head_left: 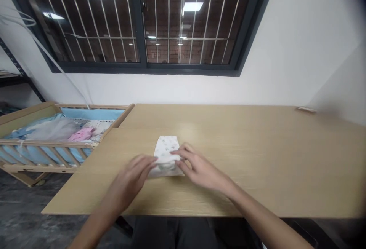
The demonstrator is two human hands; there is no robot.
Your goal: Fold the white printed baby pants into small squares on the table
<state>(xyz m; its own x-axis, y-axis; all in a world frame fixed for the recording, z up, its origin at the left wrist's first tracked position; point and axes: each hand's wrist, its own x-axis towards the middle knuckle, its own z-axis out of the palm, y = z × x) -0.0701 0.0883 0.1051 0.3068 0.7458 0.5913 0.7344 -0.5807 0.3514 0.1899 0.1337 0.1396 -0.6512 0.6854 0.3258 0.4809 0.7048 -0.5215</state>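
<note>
A small, soft, white folded piece with little grey prints [166, 146] lies on the wooden table in front of me. It could be a diaper or a baby cloth; I cannot tell which. Its near part is folded over, and a faint greenish print shows there. My left hand [135, 173] is closed at the left end of the fold, slightly blurred, fingertips on the edge. Across from it, my right hand [197, 167] has thumb and fingers pinched on the right end of the fold.
The wooden table [257, 157] reaches to the wall under a barred window [185, 32]. At the left stands a wooden crib [71, 152] with a pink cloth [82, 134] and other fabrics inside. A small flat white object [306, 109] lies at the far right.
</note>
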